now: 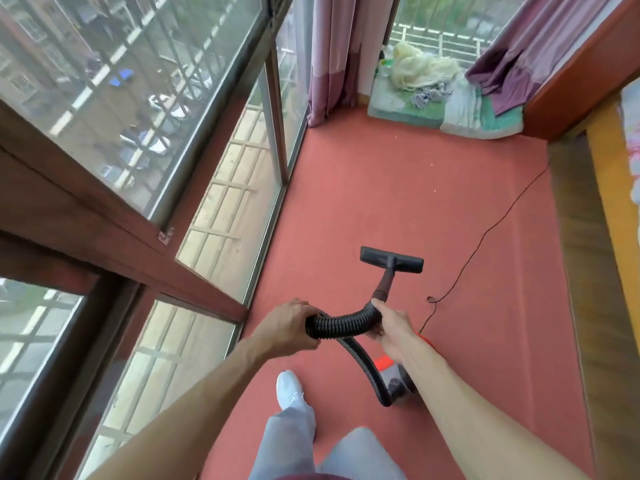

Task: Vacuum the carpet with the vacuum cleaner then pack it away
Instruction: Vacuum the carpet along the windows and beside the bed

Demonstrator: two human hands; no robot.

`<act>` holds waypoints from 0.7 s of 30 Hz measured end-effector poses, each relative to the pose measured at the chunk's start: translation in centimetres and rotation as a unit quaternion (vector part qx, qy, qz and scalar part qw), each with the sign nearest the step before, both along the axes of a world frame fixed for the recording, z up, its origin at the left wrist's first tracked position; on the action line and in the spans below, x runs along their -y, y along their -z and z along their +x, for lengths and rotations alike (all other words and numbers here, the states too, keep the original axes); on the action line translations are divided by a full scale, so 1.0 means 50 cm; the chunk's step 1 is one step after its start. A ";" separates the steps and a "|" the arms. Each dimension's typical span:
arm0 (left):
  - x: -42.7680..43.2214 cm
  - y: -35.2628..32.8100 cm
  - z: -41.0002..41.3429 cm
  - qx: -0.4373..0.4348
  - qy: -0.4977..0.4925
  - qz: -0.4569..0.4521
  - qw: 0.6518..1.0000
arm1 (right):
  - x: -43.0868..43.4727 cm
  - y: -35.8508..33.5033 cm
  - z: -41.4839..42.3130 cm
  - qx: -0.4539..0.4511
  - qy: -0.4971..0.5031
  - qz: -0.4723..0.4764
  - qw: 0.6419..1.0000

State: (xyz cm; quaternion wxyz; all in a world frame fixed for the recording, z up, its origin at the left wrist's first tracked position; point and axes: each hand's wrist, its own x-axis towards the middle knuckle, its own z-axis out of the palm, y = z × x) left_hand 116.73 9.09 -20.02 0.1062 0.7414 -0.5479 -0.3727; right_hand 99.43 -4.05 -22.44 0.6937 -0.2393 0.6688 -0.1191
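Right, left hand [287,323] curled round the hose [341,323] bend; right hand [391,329] grips it beside the wand [384,285]; nozzle [391,259] on the carpet [381,188] mid-floor; body [398,384] near right. Hose likely floppy and light; steer from the stiff wand.

Nothing readable is showing in this view. The floor head [391,259] and the hose [341,325] are carrying no legible brand or label, and the vacuum body [398,384] is showing too little to tell.
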 end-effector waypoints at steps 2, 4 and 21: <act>0.041 0.006 0.035 0.012 0.013 -0.004 1.000 | 0.027 0.007 0.025 -0.004 0.007 -0.007 1.000; 0.083 0.015 0.054 0.020 0.029 -0.006 0.999 | 0.055 0.013 0.039 -0.013 0.018 -0.017 1.000; 0.508 0.087 0.060 -0.075 0.006 0.101 0.992 | 0.430 0.107 0.054 -0.066 0.013 -0.039 0.997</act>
